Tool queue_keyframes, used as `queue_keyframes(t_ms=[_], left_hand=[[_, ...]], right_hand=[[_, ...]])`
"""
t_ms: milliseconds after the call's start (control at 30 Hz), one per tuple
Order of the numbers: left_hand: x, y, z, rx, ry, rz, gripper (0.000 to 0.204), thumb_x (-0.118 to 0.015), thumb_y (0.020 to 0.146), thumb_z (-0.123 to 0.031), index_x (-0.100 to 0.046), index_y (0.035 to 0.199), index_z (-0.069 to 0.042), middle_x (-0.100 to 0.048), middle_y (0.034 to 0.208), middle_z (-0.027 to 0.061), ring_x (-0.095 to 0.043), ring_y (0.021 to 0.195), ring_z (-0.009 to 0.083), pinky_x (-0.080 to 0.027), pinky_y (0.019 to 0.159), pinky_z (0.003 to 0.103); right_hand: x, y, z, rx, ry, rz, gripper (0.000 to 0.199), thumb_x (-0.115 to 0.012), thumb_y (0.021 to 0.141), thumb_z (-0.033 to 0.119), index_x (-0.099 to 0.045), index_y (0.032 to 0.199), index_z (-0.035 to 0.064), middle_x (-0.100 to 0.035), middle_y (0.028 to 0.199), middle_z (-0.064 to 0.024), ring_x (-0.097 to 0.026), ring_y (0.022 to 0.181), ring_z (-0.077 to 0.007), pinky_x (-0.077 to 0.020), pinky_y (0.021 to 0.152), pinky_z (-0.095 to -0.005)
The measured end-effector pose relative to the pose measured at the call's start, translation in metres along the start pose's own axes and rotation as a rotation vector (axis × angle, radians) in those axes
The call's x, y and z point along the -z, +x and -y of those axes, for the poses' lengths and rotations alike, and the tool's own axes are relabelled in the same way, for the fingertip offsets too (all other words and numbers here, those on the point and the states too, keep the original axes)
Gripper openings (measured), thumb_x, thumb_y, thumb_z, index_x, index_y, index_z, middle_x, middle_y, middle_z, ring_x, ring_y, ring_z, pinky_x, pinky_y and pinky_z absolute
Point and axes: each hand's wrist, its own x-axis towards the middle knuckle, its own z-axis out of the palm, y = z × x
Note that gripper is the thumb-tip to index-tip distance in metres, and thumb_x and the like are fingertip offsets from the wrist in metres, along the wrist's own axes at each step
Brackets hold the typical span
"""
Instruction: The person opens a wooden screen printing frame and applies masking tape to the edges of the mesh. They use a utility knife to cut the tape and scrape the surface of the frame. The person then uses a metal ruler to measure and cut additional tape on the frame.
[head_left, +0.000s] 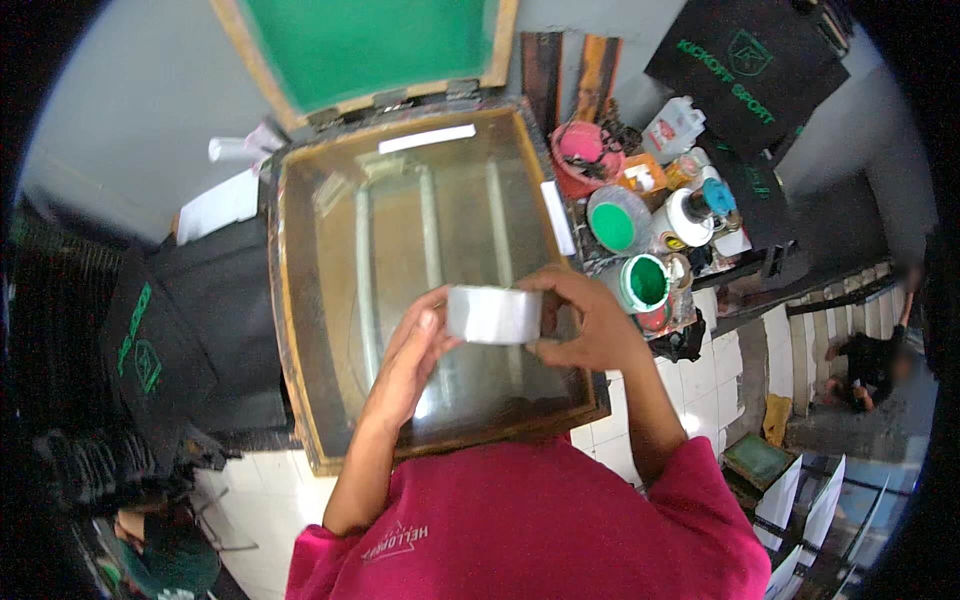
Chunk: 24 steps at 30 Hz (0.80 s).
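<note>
A wide roll of whitish, shiny tape [493, 315] is held up between my two hands, over the glass-topped table. My left hand [408, 350] grips its left end, the thumb raised and the fingers partly hidden behind the roll. At the right end, my right hand [592, 325] curls its thumb and fingers around the roll's edge. Below lies the glass top [465, 230], set in a worn wooden frame. One white strip [427, 138] sticks along its far edge, and another white strip [557, 218] lies along the right edge.
A green mesh screen in a wooden frame [505, 45] stands raised beyond the glass, hinged there. At right crowd an open green paint tub [646, 282], a bowl of green paint [613, 226], a pink basin [587, 155] and bottles. Black printed sheets [205, 330] lie left. Other people appear at the edges.
</note>
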Motion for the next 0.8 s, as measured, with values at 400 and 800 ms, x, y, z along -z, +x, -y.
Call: queue_keyframes(t_ms=[400, 800], left_hand=[[-0.007, -0.026, 0.017, 0.095, -0.559, 0.144, 0.08, -0.041, 0.102, -0.065, -0.039, 0.151, -0.002, -0.06, 0.136, 0.0199, -0.062, 0.123, 0.0346, -0.05, 0.104, 0.053], [-0.009, -0.044, 0.023, 0.114, -0.315, -0.141, 0.066, -0.037, 0.109, -0.054, -0.046, 0.145, 0.0, -0.065, 0.122, 0.0119, -0.066, 0.108, 0.022, -0.054, 0.094, 0.041]], right_hand=[[-0.035, -0.028, 0.01, -0.051, 0.498, 0.026, 0.051, -0.072, 0.082, 0.011, -0.062, 0.132, 0.004, -0.065, 0.119, -0.0069, -0.06, 0.093, -0.014, -0.0497, 0.081, -0.0318], [-0.058, -0.028, 0.004, -0.28, 0.743, 0.136, 0.021, -0.069, 0.083, 0.012, -0.067, 0.099, -0.001, -0.064, 0.097, -0.0043, -0.059, 0.084, -0.0111, -0.0481, 0.07, -0.0275]])
